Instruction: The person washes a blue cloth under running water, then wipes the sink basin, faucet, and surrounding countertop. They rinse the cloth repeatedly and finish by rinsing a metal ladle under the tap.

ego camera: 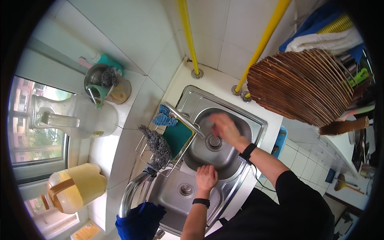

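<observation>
My right hand [223,127], blurred, hovers over the upper steel sink basin [237,159] near its drain strainer [214,142]. Its thumb and fingers are apart, and I see nothing held. My left hand [207,177] rests at the divider between the two basins, fingers curled toward the upper one; what lies under the fingers is hidden. Below it is the lower basin [168,192], with its own drain [186,190]. Beside the basins, a wire rack [144,149] carries a grey scouring-wool pad [156,147], a green scouring pad [178,136] and a blue scrubbing cloth [164,116].
A chrome spout [184,118] reaches over the upper basin. A dark blue cloth [139,220] hangs on a curved chrome pipe [129,190]. A clear jug [84,115] and a yellowish jug [76,187] occupy the sill. Yellow corrugated pipes [190,39] and a brown slatted object [300,87] stand behind.
</observation>
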The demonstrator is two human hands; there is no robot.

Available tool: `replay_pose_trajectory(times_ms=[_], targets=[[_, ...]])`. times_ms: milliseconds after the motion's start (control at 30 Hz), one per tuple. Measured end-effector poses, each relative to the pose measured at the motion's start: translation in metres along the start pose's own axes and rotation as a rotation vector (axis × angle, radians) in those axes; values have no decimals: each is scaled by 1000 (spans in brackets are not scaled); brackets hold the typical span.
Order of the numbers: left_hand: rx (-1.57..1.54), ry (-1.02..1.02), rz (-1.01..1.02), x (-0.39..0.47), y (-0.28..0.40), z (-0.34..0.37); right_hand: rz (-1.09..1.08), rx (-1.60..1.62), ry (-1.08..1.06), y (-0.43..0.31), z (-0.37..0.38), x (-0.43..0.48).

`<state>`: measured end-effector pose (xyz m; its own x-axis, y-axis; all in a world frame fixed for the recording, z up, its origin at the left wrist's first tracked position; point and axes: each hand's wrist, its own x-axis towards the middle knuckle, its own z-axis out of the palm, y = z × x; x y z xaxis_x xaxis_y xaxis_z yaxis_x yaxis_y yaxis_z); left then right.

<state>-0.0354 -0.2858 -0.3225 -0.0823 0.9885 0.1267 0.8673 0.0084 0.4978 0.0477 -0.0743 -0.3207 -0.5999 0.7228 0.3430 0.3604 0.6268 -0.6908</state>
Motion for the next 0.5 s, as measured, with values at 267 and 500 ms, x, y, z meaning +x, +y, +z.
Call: replay_pose_trajectory(times_ms=[267, 500], targets=[[48, -89, -33, 0, 3, 0, -237, -345, -37, 27, 40, 98], [10, -11, -20, 0, 2, 0, -128, -548, -41, 33, -24, 29]])
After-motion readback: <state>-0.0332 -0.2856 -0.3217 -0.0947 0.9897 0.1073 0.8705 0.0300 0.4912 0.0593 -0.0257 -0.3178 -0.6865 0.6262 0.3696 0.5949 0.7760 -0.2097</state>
